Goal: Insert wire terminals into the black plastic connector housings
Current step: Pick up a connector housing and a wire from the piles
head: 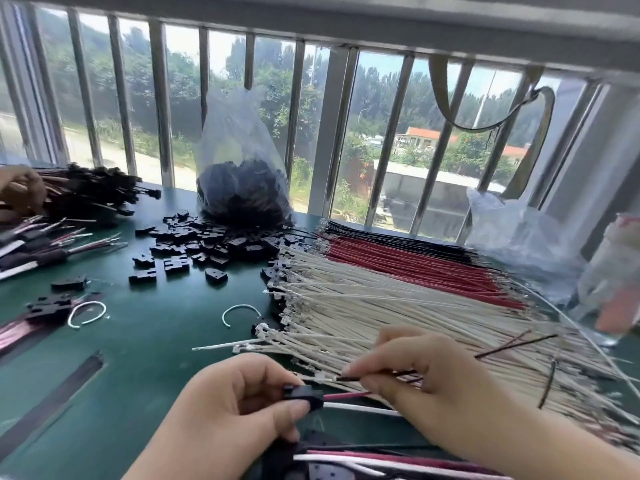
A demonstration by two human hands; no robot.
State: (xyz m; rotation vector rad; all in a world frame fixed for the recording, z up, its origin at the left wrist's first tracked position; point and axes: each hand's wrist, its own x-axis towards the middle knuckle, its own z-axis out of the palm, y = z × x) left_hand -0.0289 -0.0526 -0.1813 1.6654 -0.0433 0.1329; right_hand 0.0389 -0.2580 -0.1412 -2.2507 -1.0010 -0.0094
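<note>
Window bars (332,133) span the back, with trees and roofs beyond; below lies a green table (145,341). White wires (398,306), red wires (415,258) and black wires (381,233) lie in rows at right, running out of view. A clear bag (242,168) holds dark connectors, blurred; loose connectors (207,240) lie scattered before it. Finished bundles (86,192) at far left are cut off by the edge. The left hand (235,403) grips a black connector (303,396) with a red and a white wire already in it. The right hand (415,372) pinches a black wire (374,375), its metal tip just beside the connector.
</note>
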